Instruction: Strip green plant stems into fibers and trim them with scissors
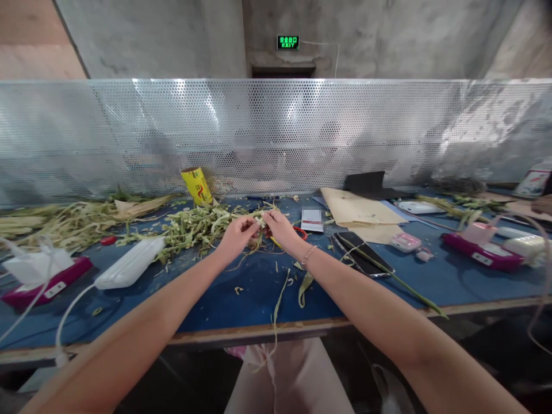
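My left hand point(240, 234) and my right hand point(278, 227) meet over the blue table point(224, 296), fingertips nearly touching. Between their pinched fingers is a small pale green plant piece point(260, 222). A heap of curled green plant strips point(194, 227) lies just left of my left hand. Partly hidden behind my right hand is a tool with red handles point(301, 232). Thin loose strips point(279, 299) trail over the table's front edge below my hands.
A yellow can point(197, 186) leans near the perforated metal screen point(267, 132). On the left are a white power bank point(130, 263) and a magenta power strip point(47, 284). A black phone point(364, 254), brown paper point(360, 208) and another magenta strip point(483, 253) lie right.
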A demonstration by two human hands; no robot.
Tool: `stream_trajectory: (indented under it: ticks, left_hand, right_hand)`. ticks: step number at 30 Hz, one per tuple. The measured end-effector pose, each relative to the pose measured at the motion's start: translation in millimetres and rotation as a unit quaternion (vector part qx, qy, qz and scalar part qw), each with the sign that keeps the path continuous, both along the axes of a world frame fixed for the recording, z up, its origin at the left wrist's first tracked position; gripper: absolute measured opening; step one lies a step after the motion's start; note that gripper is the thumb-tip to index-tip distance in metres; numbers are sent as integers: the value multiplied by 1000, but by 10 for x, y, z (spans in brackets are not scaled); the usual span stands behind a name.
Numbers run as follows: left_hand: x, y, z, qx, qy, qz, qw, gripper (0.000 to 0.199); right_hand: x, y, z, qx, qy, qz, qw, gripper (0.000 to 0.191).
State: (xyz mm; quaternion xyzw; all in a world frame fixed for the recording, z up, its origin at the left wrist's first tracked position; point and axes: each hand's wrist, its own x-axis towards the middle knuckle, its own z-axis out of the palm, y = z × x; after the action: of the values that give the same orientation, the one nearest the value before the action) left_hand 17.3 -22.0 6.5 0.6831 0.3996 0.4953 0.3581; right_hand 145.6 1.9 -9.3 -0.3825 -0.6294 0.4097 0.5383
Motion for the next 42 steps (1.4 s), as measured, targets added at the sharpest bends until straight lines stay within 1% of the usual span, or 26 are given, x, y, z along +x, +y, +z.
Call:
stream_trajectory:
  ticks: [4,6,10,14,17,20,23,26,29,32,37,40,42]
  left_hand:
    - [-2,5,-18,1,-43,20,999,25]
    - [-11,10,-25,14,-34,16,999,25]
    - [-18,5,-11,42,-5,13,999,22]
    - [-1,-21,17,55,-13,14,998,20]
    - [3,-26,16,45,-24,15,999,20]
    - [-8,10,-20,22,-51,12,998,23]
    - [-25,62,-67,3,-90,0,996,27]
    - [-31,79,-82,4,-102,-11,995,29]
    - [-27,57,-66,8,-93,1,996,28]
    - [-27,44,-59,7,-85,8,996,26]
    - [-43,64,-66,2,-102,-6,995,19]
    - [-44,55,-43,-1,-99,-1,995,20]
    - [-42,38,-18,-1,-86,10,996,22]
  right_hand:
    - [-11,-30,18,25,-29,6,999,17]
    - [-18,-43,26,29,-31,1,999,17]
    - [-31,-72,41,11,-13,-13,1000,16]
    - [-33,-86,51,13,-13,-22,1000,16]
    - [-22,-72,49,20,-11,-26,999,16]
    - [-1,-54,42,32,14,0,999,17]
    - [24,-61,47,48,51,37,997,23]
    - [42,-88,69,30,88,70,993,31]
    - [50,-108,90,13,104,80,991,35]
    - [50,-109,96,25,81,66,994,33]
    - [40,-93,80,58,31,48,997,27]
    - [36,-76,66,63,15,31,997,26]
    - [36,-74,64,55,12,37,998,26]
